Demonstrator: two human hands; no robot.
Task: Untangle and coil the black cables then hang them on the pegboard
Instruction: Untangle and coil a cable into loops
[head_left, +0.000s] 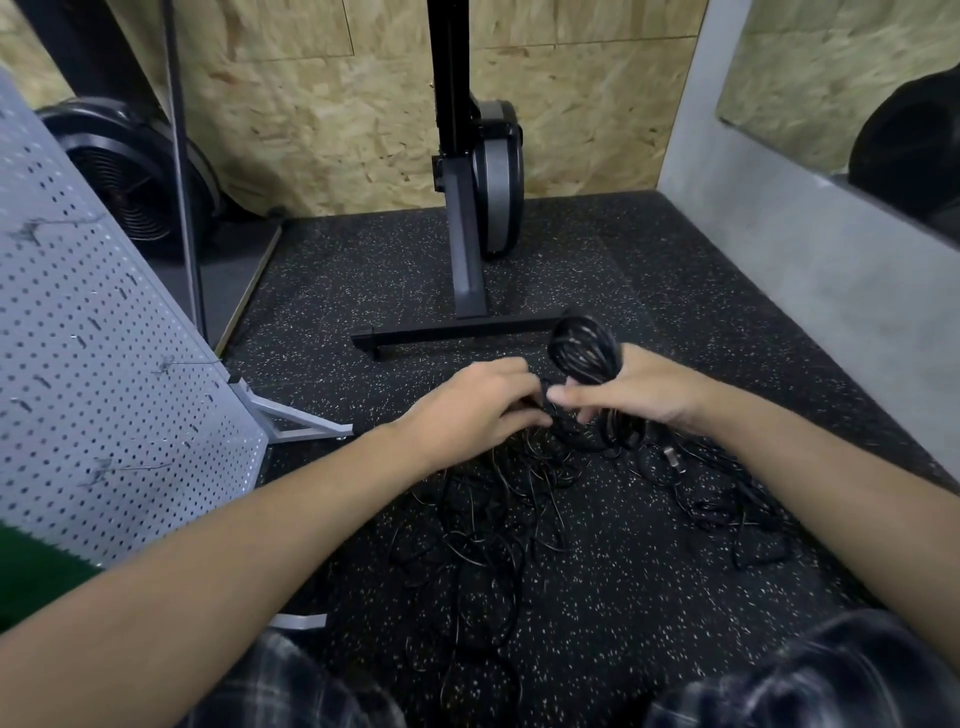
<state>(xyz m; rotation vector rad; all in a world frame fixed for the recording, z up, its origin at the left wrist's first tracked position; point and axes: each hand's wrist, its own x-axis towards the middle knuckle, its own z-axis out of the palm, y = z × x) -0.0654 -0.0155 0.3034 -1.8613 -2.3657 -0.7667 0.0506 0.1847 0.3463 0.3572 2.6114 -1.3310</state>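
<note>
A grey perforated pegboard (104, 364) leans at the far left on a grey metal stand (301, 422), with a few thin wire hooks stuck in its holes. Behind it sits a round black fan (130, 171), and a wall of chipboard panels (337, 104) closes the back.

At the centre a black and grey exercise machine (483, 176) stands upright on the black speckled rubber floor (649, 260), its cross foot reaching toward the hands.

The left hand (478, 400) is held low over the floor. Its fingers are curled round strands that rise from the tangle of black cables (493, 519), which lies spread on the floor between the person's knees and hands.

Just beside it, fingertips nearly touching, the right hand (644, 395) grips a coil of black cable (584, 348). The loops stand up above the hand, and more loops hang below it into the tangle.

A grey concrete ledge (779, 249) runs along the right, with a mirror (831, 78) above it.
</note>
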